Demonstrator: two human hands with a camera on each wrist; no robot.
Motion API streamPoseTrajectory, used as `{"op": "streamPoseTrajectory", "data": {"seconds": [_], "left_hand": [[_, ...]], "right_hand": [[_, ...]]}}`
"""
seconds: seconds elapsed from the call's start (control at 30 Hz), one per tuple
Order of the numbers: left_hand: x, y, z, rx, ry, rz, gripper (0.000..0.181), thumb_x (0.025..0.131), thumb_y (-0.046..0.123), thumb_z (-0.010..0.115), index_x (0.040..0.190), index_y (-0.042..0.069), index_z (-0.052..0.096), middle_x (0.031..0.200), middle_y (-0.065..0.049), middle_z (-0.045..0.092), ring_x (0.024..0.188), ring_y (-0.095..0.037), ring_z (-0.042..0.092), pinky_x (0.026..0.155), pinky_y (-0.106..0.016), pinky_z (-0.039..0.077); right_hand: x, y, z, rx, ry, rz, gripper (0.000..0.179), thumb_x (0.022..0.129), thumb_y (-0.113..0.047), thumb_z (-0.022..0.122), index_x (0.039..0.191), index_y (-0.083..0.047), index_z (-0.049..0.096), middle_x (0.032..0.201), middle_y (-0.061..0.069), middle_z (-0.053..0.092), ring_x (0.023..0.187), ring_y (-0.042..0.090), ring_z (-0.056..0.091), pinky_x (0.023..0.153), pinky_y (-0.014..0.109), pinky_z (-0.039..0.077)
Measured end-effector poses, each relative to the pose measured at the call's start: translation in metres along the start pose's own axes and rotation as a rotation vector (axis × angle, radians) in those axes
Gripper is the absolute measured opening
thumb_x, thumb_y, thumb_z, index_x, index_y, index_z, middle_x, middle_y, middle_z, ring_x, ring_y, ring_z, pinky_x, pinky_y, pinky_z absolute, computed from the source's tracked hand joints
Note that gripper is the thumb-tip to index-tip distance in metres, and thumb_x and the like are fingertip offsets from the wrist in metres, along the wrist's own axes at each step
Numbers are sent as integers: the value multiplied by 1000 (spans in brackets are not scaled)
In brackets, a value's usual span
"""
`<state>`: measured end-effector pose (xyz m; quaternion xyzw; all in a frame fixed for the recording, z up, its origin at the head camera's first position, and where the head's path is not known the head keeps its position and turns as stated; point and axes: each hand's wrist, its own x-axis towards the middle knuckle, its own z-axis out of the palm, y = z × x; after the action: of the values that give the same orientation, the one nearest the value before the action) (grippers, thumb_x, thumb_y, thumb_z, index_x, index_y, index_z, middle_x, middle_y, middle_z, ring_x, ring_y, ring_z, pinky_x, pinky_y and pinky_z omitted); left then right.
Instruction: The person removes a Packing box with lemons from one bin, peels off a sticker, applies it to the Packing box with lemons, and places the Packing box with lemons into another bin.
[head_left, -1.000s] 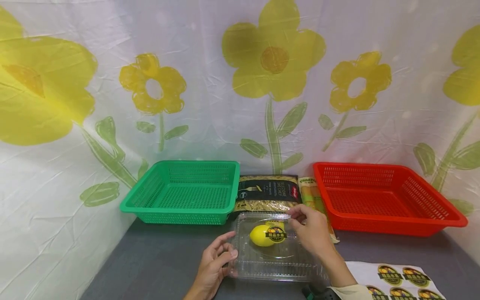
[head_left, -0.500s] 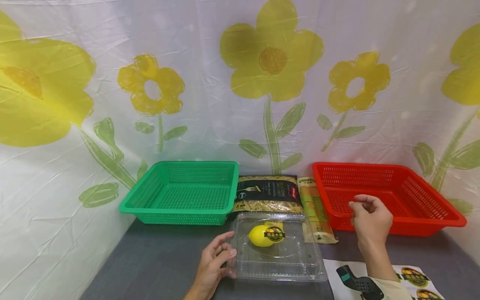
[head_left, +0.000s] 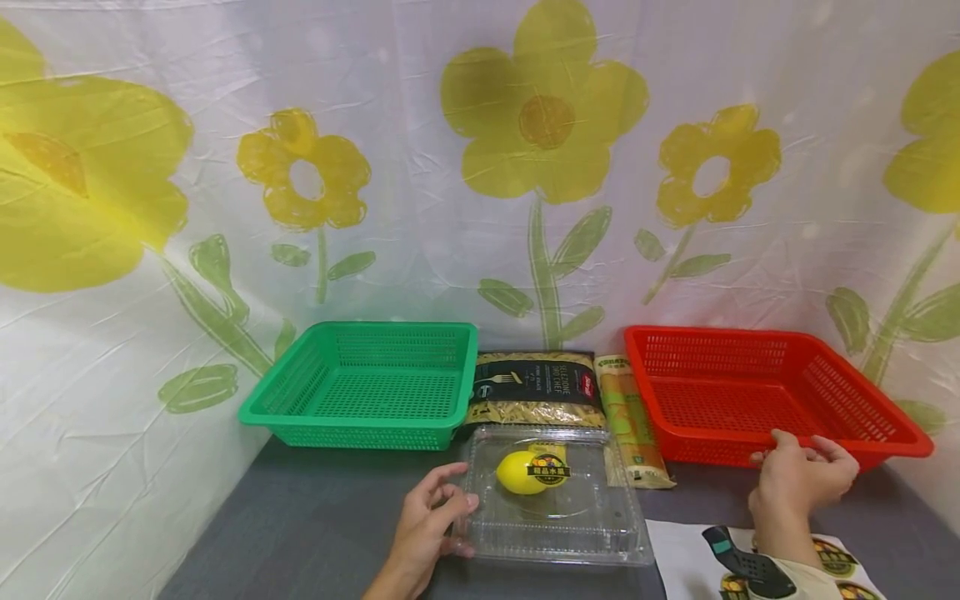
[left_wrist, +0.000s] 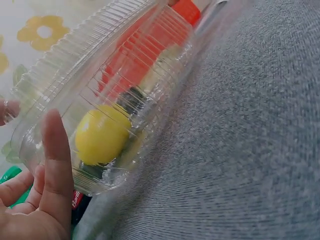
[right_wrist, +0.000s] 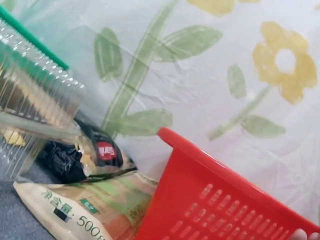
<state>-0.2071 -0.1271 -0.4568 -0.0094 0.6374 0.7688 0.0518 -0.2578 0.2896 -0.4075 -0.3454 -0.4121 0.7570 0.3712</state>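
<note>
A clear plastic clamshell box [head_left: 570, 537] lies on the table, its lid down over a yellow lemon [head_left: 517, 473]. On the lid sits a round black-and-gold fruit sticker [head_left: 549, 471]. My left hand [head_left: 423, 525] holds the box's left edge with thumb and fingertips; the left wrist view shows the thumb [left_wrist: 56, 165] against its side. My right hand [head_left: 802, 475] hovers before the front rim of the red basket [head_left: 750, 442], fingers loosely bent and nothing seen in them. A sheet of the same stickers [head_left: 678, 550] lies partly under the right forearm.
At back left stands a green basket [head_left: 360, 437]. Between the baskets lie a dark pasta bag [head_left: 536, 387] and a long noodle packet [head_left: 633, 425], just behind the box. A flowered cloth [head_left: 420, 233] hangs behind the table.
My right hand has left the box's lid and moved right, then down to the front of the red basket. The left hand and the box stay nearly where they were.
</note>
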Motion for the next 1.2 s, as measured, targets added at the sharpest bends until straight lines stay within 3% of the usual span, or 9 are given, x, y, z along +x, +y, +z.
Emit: {"op": "streamPoseTrajectory", "data": {"seconds": [0.23,0.4,0.6,0.83,1.0,1.2], "left_hand": [[5,4,1,12,5,14,55,91,8,64,143,-1,49,90,-5,55,84,-18,59,52,-43,61],[5,5,2,4,32,24,58,89,8,65,144,-3,47,85,-2,50,78,-16,55,51,-43,60],[7,12,8,11,39,13,59,88,9,66,143,-1,49,85,-3,50,72,-14,54,52,-43,61],[11,33,22,16,10,52,58,89,10,66,144,1,49,96,-8,50,84,-19,56,56,-45,62],[15,50,35,12,0,80,59,89,10,66,144,2,48,96,-9,50,75,-16,54,57,-46,62],[30,67,52,22,-35,124,57,91,12,65,145,3,48,95,-7,51,77,-14,57,59,-44,62]], "right_hand": [[16,-4,-2,237,41,180,43,92,4,58,110,-26,33,115,-7,40,73,15,59,57,26,59],[21,-6,0,321,29,245,47,92,8,57,115,-26,35,120,-7,36,74,20,61,61,34,62],[22,-4,-3,327,4,247,43,93,9,52,112,-25,34,117,-4,37,64,22,58,61,35,61],[22,-3,-7,304,-11,247,41,95,6,53,113,-25,33,117,-4,37,68,21,56,63,33,61],[21,-2,-7,291,-10,249,41,95,6,53,112,-25,32,117,-5,36,75,20,56,65,34,61],[22,-2,-6,284,-16,234,40,96,4,56,111,-25,33,117,-6,36,81,19,55,66,33,61]]}}
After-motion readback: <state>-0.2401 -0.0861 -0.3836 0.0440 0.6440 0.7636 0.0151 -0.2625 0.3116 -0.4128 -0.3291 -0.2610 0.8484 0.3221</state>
